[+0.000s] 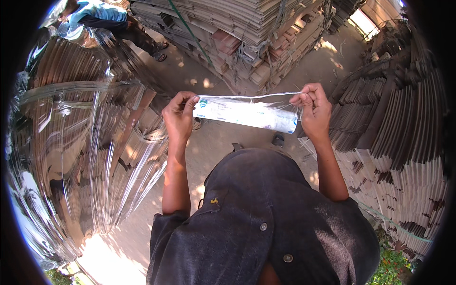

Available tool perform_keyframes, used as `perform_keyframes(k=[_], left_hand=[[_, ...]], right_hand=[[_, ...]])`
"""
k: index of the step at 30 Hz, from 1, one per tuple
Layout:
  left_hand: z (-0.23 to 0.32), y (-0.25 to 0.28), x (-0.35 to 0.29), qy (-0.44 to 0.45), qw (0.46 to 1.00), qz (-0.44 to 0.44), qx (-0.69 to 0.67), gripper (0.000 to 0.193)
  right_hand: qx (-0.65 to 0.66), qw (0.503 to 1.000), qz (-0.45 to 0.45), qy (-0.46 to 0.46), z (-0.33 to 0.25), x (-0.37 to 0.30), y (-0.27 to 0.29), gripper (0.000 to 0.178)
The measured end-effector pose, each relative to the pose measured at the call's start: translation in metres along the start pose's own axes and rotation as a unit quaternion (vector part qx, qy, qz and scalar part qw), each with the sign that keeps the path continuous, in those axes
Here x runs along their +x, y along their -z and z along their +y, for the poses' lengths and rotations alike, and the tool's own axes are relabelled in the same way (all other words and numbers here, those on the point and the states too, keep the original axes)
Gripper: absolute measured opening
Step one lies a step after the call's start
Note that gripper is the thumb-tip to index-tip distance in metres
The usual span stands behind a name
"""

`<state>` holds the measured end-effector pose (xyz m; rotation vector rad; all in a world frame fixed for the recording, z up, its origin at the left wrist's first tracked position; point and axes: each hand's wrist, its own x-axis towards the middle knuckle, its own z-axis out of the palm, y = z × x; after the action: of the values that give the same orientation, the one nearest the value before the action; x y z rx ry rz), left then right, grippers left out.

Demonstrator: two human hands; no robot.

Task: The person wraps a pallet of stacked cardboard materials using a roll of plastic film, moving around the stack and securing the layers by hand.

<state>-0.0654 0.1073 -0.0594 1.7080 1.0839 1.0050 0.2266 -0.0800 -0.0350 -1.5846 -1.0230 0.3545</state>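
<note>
In front of my chest, both hands hold up a long, narrow roll of clear stretch film [242, 114], white with blue printed marks. A gathered strand of film runs along its upper edge from hand to hand. My left hand [179, 110] is closed, thumb and fingers pinching the film at the left end. At the other end my right hand [314, 107] pinches it between thumb and curled fingers, a little higher than the left. The roll slopes slightly down to the right.
To my left stands a stack of flat boards [80, 128] wrapped in shiny clear film. Strapped piles of flat sheets [394, 128] rise on my right, and another large stack [247, 42] stands ahead. A person in blue [97, 16] is at the far left.
</note>
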Motion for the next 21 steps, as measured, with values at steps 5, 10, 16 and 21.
perform_keyframes(k=[5,10,16,21], left_hand=[[-0.060,-0.009,0.001,0.043,0.992,-0.046,0.106,0.009],[0.011,0.015,0.009,-0.033,0.999,-0.008,0.016,0.005],[-0.013,0.009,0.002,0.015,0.999,-0.039,0.024,0.009],[0.010,0.010,-0.006,0.020,0.996,-0.063,0.067,0.007]], right_hand=[[-0.011,0.996,-0.037,-0.081,0.037,-0.017,-0.026,0.005],[0.020,0.999,0.031,0.009,-0.018,-0.002,-0.008,0.006],[0.035,0.999,0.012,-0.037,0.008,-0.016,-0.019,0.004],[0.003,1.000,0.014,-0.012,-0.011,-0.012,-0.013,0.004]])
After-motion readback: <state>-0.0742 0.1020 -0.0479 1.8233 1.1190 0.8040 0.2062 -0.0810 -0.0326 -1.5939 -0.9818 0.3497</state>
